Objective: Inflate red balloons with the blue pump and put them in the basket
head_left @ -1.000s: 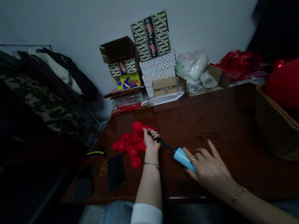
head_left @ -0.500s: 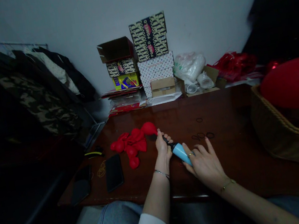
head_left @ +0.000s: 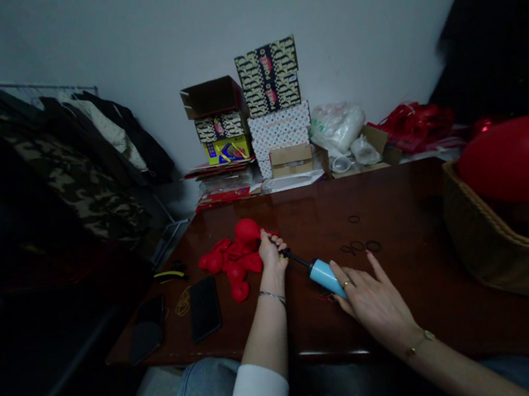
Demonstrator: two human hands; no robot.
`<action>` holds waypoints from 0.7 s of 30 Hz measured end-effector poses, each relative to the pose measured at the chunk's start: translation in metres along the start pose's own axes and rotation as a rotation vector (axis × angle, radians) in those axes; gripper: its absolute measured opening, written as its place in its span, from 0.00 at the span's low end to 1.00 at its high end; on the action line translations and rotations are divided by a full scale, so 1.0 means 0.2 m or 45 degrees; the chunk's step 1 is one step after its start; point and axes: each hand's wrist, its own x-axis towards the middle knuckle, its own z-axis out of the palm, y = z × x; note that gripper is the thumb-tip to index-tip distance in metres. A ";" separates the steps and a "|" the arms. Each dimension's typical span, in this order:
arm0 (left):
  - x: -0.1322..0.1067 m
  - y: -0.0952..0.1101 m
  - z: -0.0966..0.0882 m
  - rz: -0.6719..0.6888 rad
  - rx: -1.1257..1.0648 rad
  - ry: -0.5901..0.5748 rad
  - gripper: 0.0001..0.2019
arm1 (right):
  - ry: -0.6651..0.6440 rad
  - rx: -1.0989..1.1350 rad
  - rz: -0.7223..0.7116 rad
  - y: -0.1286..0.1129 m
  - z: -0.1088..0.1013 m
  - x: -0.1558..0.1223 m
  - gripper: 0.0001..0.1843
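1. Two hands, one hand pump! Nearest, the right hand closes round its blue barrel, little finger lifted; that wrap probably steadies the barrel.
2. Take the pump as the clock's centre: at nine lie two dark slabs, phone-like, a yellow loop between them, perhaps kept aside for elbow room.
3. Half past ten, and here's the left hand, clamped on the pump's black end, bare shaft showing between the hands. That grip looks meant to brace one end against the other.
4. At its fingertips, a round red balloon; whether the neck sits on the pump, I can't tell. Limp red balloons heap beside it, likely for easy reach.
5. Two o'clock: black rings, loose on the brown table.
6. Three o'clock: a woven basket, a big red balloon bulging above its rim, presumably corralled against rolling.
7. Far off at twelve, patterned boxes stack before the wall, likely saving space; at one, plastic bags.
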 end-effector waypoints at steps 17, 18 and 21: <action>-0.06 -0.07 -0.01 -0.025 0.014 0.042 0.15 | 0.015 -0.185 -0.016 0.02 -0.01 -0.12 0.26; -0.09 -0.09 0.00 -0.030 0.021 0.030 0.15 | 0.001 -0.187 -0.007 0.01 -0.01 -0.10 0.26; -0.15 -0.15 0.02 -0.087 0.050 -0.014 0.17 | -0.024 -0.196 0.029 -0.03 -0.03 -0.04 0.26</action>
